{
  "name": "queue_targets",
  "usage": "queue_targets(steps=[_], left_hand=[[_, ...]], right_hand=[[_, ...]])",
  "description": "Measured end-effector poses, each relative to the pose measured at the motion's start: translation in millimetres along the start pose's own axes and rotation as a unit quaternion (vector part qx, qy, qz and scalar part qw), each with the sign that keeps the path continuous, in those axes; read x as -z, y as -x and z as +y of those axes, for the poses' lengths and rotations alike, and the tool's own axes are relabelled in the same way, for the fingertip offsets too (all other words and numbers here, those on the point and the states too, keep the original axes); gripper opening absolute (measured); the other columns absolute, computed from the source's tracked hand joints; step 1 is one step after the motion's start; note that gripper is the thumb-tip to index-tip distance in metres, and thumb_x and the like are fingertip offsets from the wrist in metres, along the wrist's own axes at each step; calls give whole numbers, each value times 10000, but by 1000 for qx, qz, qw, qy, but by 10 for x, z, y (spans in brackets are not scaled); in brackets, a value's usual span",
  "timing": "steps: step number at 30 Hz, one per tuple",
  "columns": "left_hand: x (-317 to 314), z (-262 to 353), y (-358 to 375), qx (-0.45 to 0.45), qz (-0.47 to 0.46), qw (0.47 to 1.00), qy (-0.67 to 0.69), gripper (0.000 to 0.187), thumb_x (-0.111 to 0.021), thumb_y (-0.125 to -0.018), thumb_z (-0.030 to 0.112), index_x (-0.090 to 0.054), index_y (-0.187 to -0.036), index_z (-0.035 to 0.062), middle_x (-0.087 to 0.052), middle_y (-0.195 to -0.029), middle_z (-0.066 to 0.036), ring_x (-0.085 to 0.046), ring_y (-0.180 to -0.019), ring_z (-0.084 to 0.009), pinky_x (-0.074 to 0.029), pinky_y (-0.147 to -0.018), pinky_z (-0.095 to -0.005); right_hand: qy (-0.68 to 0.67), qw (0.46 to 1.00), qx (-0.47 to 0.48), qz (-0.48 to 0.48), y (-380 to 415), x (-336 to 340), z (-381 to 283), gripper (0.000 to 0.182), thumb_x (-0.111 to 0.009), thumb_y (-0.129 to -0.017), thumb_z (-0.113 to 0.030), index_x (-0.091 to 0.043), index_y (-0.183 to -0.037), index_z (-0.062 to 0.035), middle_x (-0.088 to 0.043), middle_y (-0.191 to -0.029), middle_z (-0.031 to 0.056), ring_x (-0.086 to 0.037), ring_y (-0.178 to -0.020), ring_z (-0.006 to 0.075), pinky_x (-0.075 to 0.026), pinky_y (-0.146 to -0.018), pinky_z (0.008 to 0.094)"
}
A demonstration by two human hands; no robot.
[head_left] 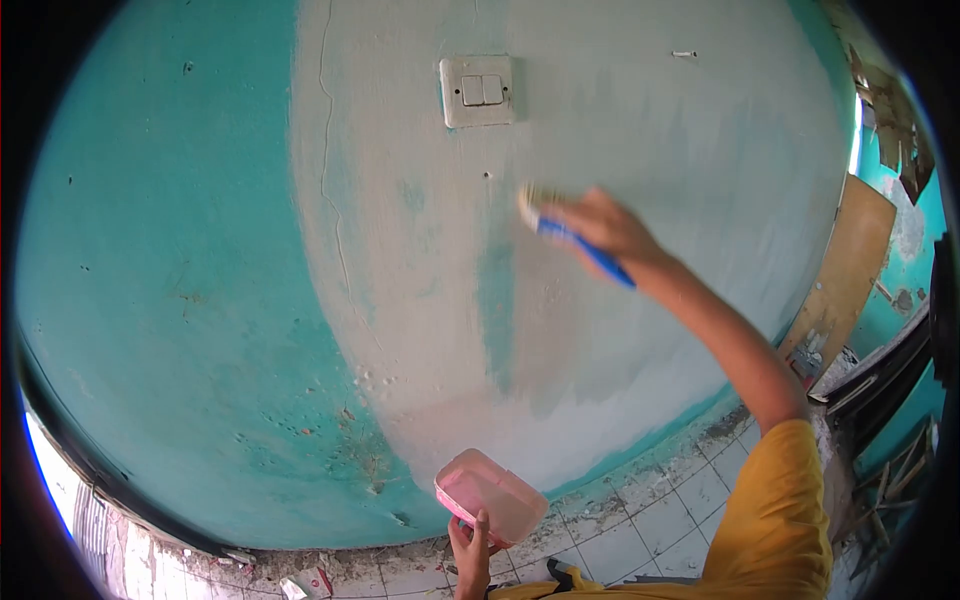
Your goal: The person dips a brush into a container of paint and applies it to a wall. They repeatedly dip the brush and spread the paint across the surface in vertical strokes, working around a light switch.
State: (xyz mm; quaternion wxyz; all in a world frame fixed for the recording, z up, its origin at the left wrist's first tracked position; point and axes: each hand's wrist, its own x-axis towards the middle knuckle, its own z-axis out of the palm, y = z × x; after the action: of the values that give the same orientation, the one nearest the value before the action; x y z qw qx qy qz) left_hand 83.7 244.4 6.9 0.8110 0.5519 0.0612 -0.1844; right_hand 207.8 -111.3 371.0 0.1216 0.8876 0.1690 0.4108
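Note:
My right hand grips a paintbrush with a blue handle and pale bristles. The bristles are at the wall, below and to the right of a double light switch; motion blurs them a little. Low in the view, my left hand holds a pink plastic tub by its near side, thumb over the rim. The tub is tilted, with pinkish paint inside. Whitish paint covers the middle and right of the wall, and a turquoise strip shows through below the brush.
Bare turquoise wall spreads to the left. A small fixture sticks out at the upper right. White floor tiles with debris run along the wall's foot. A brown board leans at the right, near dark stacked items.

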Motion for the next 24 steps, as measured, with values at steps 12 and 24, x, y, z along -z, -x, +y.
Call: queue_targets(steps=[12,24], left_hand=[[-39,-3,-10,-5,6,1000,-29,789,-688,-978,435,-274,-1483,-7,-559,-1273,-181,-650,-1087,-297,-639,-736,-459],[12,119,33,8,23,999,-21,914,-733,-938,476,-227,-1529,-3,-500,-1373,-206,-608,-1186,-312,-642,-792,-445]], right_hand=[[48,984,25,170,-858,735,704,247,-643,-979,-196,-745,-1200,-153,-750,-1156,74,-670,-1022,282,-537,-888,408],[-44,993,52,94,605,-499,-750,369,-723,-900,-181,-680,-1234,-30,-718,-1097,91,-625,-874,235,-533,-759,351]])
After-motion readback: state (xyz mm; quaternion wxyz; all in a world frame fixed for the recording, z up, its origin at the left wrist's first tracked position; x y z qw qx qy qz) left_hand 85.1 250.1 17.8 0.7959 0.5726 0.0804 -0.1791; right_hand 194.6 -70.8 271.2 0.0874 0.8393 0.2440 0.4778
